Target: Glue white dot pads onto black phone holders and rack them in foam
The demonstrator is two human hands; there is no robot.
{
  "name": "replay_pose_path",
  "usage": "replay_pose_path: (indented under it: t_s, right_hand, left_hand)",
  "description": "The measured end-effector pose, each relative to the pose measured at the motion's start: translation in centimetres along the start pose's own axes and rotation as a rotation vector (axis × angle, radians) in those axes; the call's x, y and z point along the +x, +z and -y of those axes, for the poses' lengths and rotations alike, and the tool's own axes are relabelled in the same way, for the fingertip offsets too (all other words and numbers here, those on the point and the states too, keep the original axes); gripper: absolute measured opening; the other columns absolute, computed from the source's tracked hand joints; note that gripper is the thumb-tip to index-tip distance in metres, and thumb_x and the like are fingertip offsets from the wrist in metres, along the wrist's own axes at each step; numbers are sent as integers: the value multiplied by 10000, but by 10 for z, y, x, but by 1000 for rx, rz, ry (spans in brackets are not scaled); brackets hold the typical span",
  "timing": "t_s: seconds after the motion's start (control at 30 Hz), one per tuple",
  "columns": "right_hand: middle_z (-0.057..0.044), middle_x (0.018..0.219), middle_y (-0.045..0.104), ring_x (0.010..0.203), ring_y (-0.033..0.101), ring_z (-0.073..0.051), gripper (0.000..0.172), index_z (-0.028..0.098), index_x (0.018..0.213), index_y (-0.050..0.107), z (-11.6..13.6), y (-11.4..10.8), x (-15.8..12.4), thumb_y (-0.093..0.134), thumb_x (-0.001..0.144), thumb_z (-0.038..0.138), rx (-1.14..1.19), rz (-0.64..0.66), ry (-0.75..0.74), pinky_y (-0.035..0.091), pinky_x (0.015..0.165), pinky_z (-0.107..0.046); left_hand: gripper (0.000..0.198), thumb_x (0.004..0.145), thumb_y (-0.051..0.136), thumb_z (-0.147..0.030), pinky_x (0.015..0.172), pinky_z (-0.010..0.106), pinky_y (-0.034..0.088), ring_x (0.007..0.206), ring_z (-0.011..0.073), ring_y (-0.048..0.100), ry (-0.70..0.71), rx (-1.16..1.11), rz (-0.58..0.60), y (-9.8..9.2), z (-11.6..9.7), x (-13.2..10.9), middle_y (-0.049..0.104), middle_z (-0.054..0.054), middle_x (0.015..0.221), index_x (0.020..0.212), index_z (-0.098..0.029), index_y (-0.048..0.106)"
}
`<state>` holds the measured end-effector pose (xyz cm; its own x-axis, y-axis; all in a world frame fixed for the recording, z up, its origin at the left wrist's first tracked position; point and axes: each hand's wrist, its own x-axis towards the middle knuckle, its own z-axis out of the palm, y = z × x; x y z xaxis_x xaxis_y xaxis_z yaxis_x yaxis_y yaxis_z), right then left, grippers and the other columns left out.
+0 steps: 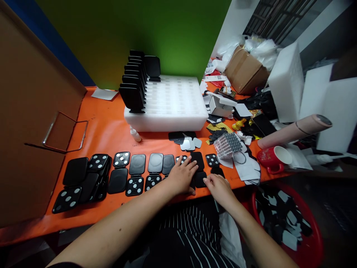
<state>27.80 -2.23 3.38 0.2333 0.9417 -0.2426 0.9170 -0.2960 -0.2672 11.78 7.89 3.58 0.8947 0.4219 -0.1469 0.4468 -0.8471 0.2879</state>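
Observation:
My left hand (182, 176) lies flat over the row of opened hinged black square cases, fingers stretched out. It partly covers one case with pale round dots (182, 159), and its fingertips reach a plain black case (198, 160). My right hand (219, 187) is closed, thumb against curled fingers, by the right edge of that case's lower half (200, 179); what it pinches, if anything, is hidden. Just beyond it lies a small dotted case half (212, 160). Further left are opened cases with grey inner panels (137, 163) and a stack of black cases (97, 175).
A white foam block (170, 121) holds several upright black cases (131, 97). A small white bottle (135, 134) stands before it. To the right are a net-like bundle of small grey pieces (227, 145), a red mug (275, 159), a pink flask (295, 131) and a red scrap basin (315, 238).

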Motion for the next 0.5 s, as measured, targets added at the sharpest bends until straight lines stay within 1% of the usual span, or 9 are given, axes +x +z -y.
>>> replay_pose_path:
  t_s: [0.07,0.23,0.3,0.37,0.43,0.5]
  right_hand:
    - [-24,714,594,739,511,-180,255,204,654,534,2,-1,0,437,831,360,-67,-15,-12,283,632,-287]
    - [-81,773,589,793,497,-233,287,197,697,568,8,-8,0,486,793,455,-266,-117,-45,294,688,-356]
    - [-85,755,587,781,502,-235,305,193,705,574,7,-10,-2,478,795,468,-273,-115,-37,315,686,-362]
    - [-82,774,599,791,516,-225,294,194,744,587,4,-10,-7,424,836,420,-219,-109,-64,347,696,-356]
    - [-83,912,619,895,527,-217,280,195,881,600,2,-6,-15,358,875,336,-137,-114,-161,371,779,-359]
    - [-82,1145,565,1073,477,-211,315,188,1095,545,1,0,-24,338,884,297,-93,-105,-299,336,913,-371]
  left_hand:
    - [960,537,607,-667,1049,474,38,1308,291,103,1,-1,-3,0,0,0,280,73,1402,1320,-201,305]
    - [976,525,610,-673,1048,484,27,1307,288,103,5,9,-12,3,0,1,289,73,1397,1316,-181,317]
    - [984,522,607,-678,1049,485,26,1306,284,107,6,9,-15,4,1,1,286,71,1398,1317,-175,317]
    - [984,523,603,-680,1050,482,27,1307,280,110,8,9,-19,4,1,2,286,69,1399,1318,-176,315]
    - [979,526,604,-677,1050,480,28,1307,280,112,10,10,-19,3,0,1,287,69,1398,1319,-179,316]
    - [970,530,610,-668,1049,483,26,1306,283,117,7,12,-13,2,0,1,288,70,1397,1317,-181,321]
